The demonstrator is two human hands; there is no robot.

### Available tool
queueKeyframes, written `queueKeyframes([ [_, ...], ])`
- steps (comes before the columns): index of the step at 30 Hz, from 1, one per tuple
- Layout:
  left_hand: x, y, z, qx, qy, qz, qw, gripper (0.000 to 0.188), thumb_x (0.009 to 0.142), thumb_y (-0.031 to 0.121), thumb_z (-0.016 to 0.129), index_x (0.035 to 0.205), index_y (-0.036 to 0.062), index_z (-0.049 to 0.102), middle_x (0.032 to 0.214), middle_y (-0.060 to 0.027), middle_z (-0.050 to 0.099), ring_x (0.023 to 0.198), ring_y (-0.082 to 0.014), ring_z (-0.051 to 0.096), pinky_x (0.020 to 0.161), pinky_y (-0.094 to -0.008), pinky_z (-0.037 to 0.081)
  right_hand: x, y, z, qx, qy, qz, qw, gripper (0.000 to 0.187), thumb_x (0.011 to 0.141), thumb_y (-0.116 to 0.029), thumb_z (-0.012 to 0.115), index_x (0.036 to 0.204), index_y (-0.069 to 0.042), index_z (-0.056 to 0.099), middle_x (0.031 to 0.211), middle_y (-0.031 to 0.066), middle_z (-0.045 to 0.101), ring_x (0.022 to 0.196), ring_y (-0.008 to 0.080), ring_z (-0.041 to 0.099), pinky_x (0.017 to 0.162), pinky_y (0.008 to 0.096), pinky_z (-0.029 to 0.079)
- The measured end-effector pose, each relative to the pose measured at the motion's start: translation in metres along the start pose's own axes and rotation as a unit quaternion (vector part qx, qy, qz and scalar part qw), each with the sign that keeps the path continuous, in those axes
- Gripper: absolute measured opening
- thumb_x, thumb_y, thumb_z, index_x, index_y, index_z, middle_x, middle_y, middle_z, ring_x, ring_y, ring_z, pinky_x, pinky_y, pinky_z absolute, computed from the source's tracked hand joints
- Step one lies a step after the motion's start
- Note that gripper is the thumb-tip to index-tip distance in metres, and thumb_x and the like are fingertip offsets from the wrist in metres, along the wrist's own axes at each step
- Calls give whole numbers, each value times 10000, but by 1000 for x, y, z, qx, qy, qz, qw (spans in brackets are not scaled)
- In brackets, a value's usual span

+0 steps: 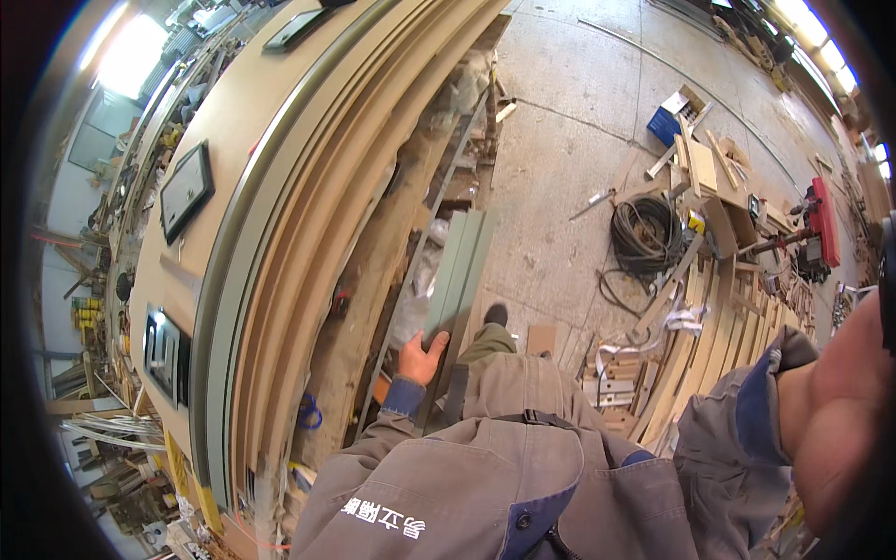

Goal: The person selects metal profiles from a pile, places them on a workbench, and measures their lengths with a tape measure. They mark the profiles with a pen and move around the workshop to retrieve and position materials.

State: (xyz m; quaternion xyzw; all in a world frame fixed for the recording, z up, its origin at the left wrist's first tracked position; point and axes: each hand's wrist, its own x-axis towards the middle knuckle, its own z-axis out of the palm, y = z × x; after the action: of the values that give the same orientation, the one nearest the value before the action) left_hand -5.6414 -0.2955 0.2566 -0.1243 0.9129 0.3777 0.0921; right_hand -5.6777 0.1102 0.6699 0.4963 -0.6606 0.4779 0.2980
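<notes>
My left hand (422, 360) grips the edge of a long grey-green profile strip (457, 261) beside my left leg, thumb on its face and fingers at its left side. Lengthwise ridges run along the strip, which points away from me. At the right rim my right hand (845, 401) is raised very close to the camera; it is large and cut off, and its fingers do not show. Left of the strip, a long stack of boards (308, 215) curves through the view, with grey-green profiles (224, 308) along its outer side.
Dark rectangular frames (188, 190) lie on the tan board top at left. On the concrete floor (560, 140) are a coiled black hose (646, 231), a blue box (664, 127) and wood scraps. Timber strips (719, 345) and a red machine (822, 222) stand to the right.
</notes>
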Motion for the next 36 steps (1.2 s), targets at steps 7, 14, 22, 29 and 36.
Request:
queueKeyframes([
  [7,181,91,47,-74,-118,-1,990,805,860,680,634,1202,-48,651,1142,-267,683,1110,-401,647,920,-432,508,-12,191,-58,-95,78,173,977,345,915,-29,512,1234,-5,642,1105,142,661,973,234,636,842,352,532],
  [14,333,171,68,-32,-169,16,985,684,890,655,608,1130,21,702,1037,-224,718,1026,-387,676,871,-427,517,-250,336,-30,-244,-12,592,768,188,867,-60,636,1037,-9,698,993,176,705,921,333,687,820,373,543],
  [22,441,277,103,-54,-183,10,982,684,883,665,612,1099,23,710,1017,-232,721,1025,-378,685,863,-416,521,-641,256,-2,-112,-90,869,474,358,881,-403,626,962,-72,738,898,216,706,867,379,691,768,456,540],
  [29,549,360,172,-14,-150,11,988,667,886,636,631,1114,13,705,1066,-220,717,1058,-370,676,881,-421,519,-592,456,-112,-76,-2,838,541,329,876,-352,639,915,-35,721,833,173,715,796,293,704,747,417,545],
  [36,639,517,229,-17,-83,57,995,688,887,614,647,1139,-26,670,1025,-250,713,1006,-395,681,862,-430,525,-495,718,-286,104,134,819,547,194,889,-152,607,884,18,700,688,102,672,559,173,608,515,344,491],
])
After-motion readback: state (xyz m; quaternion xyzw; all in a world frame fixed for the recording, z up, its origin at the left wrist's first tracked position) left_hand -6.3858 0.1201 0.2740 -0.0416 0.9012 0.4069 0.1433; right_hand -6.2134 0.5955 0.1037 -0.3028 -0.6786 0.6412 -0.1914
